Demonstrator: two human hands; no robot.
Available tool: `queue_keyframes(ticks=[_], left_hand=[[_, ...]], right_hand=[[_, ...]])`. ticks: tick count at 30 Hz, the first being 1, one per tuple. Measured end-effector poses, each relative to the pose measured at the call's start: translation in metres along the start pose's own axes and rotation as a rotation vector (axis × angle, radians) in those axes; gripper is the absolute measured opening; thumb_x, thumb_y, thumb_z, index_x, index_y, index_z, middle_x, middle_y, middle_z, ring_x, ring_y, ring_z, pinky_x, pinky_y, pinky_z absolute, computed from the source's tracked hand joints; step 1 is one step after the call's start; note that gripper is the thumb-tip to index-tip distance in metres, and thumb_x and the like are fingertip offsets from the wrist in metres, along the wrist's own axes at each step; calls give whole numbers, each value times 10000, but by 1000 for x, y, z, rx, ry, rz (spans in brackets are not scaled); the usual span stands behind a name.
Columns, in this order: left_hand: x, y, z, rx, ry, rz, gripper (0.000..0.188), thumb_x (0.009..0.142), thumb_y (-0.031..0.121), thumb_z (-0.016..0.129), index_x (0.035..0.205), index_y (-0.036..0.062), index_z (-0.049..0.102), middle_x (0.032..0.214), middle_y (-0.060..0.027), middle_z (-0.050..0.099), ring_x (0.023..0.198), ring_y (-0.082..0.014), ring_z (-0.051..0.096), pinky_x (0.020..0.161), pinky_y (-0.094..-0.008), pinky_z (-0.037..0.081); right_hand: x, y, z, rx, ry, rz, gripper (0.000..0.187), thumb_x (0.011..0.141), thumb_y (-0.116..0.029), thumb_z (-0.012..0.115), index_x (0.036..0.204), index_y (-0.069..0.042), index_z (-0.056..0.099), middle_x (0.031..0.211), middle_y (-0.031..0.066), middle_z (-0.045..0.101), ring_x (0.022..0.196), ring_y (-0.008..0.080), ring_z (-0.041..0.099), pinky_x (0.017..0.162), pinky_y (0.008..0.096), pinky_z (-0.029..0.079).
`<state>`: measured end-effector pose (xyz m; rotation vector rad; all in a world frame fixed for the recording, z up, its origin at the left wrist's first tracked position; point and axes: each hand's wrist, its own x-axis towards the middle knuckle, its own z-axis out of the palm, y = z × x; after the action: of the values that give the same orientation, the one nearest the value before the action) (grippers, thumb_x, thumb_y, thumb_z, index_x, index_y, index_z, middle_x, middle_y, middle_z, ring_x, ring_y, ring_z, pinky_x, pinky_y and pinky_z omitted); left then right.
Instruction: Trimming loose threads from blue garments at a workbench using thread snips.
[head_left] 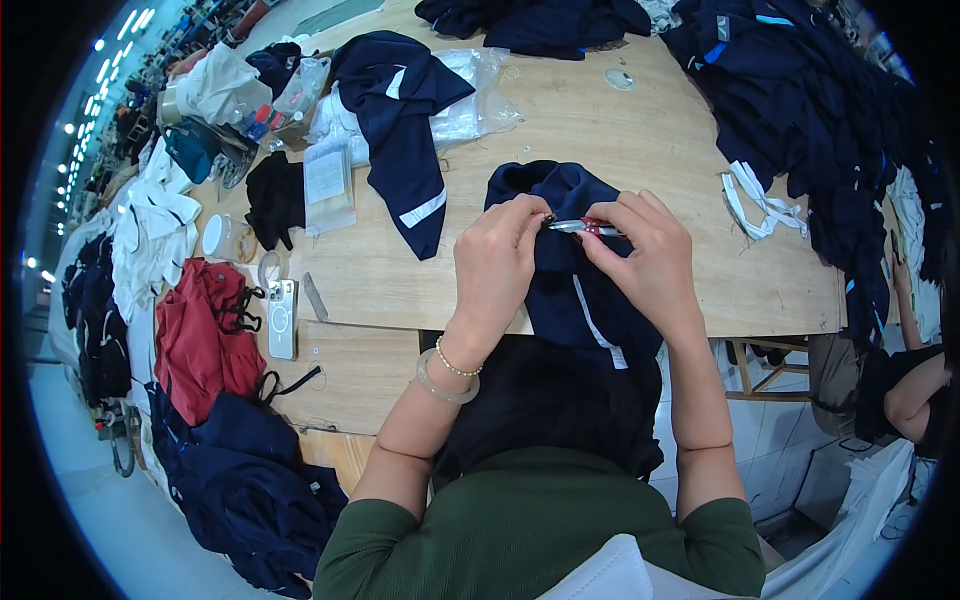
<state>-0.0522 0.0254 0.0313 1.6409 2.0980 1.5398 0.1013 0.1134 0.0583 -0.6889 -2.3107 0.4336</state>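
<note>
A navy blue garment (pixel 560 285) with a white strip lies in front of me, part on the table and part over its near edge. My left hand (pixel 497 255) is closed above it, thumb and forefinger pinching a small bit of the dark cloth. In my right hand (pixel 645 250) is a slim silver tool (pixel 566 226), shaped like thread snips. Its tip points left and meets the pinched spot between the hands. My fingers hide most of the tool, so its exact kind is not plain.
Behind lies another navy piece (pixel 400 110) on clear plastic bags (pixel 470 90). Navy garments (pixel 790 110) heap up at the right, near white straps (pixel 757 205). A phone (pixel 283 318), a red garment (pixel 208 335) and a tape roll (pixel 270 267) are at left. Another person's arm (pixel 915 395) shows far right.
</note>
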Motion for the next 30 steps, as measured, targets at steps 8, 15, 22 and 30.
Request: queue_keyframes(ticks=[8,15,22,30], left_hand=[[2,-2,-1,14,2,26,12,863,48,643,873,47,636,735,-99,640,672,-265,630,575,-352,473],[3,-3,-4,26,4,3,42,875,0,620,897,11,654,751,-100,667,646,-207,641,573,-291,478],[12,-46,-33,-110,122,-373,246,883,-80,545,1105,-7,621,821,-124,673,790,-237,688,713,-325,542],[-42,-63,-34,-185,-112,-482,204,941,39,552,1108,19,667,1046,-48,688,930,-79,614,691,-219,463]], right_hand=[[2,1,6,-5,7,-20,145,745,-167,745,838,-86,668,763,9,593,742,190,578,591,306,461],[0,2,7,25,7,-5,144,760,-164,741,842,-75,663,778,19,603,747,189,586,605,307,468],[-28,60,-5,410,246,426,128,862,-73,665,976,-15,657,863,68,653,807,140,614,718,256,481],[-72,97,-7,508,271,597,189,1000,-141,535,1124,-5,575,941,34,595,811,94,530,774,227,451]])
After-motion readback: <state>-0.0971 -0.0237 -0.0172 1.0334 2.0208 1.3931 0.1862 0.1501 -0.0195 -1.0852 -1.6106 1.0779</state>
